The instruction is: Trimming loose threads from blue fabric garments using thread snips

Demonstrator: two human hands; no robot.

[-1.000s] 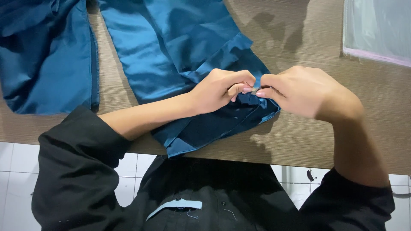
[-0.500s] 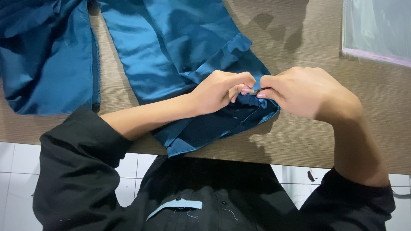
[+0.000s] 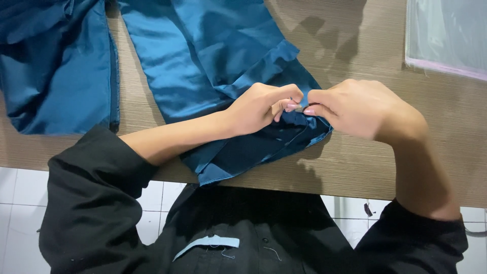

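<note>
While the folded cuff end of the teal garment (image 3: 253,152) lies at the near edge of the tabletop (image 3: 365,167), both hands meet over it, fingertip to fingertip. The left hand (image 3: 261,106) is closed in a pinch on the fabric edge, and the right hand (image 3: 355,109) pinches the same edge just beside it; a short dark thread seems to stick up between the two grips, though it is too fine to be sure. The step in hand looks like fine picking at the hem or seam. The next move probably calls for a steady hold with one grip and a small, careful pull with the other. Beyond the grips the rest of the garment runs away across the tabletop. Well to the left lies a second teal piece (image 3: 56,66); far to the right rests a clear plastic bag (image 3: 446,35).
</note>
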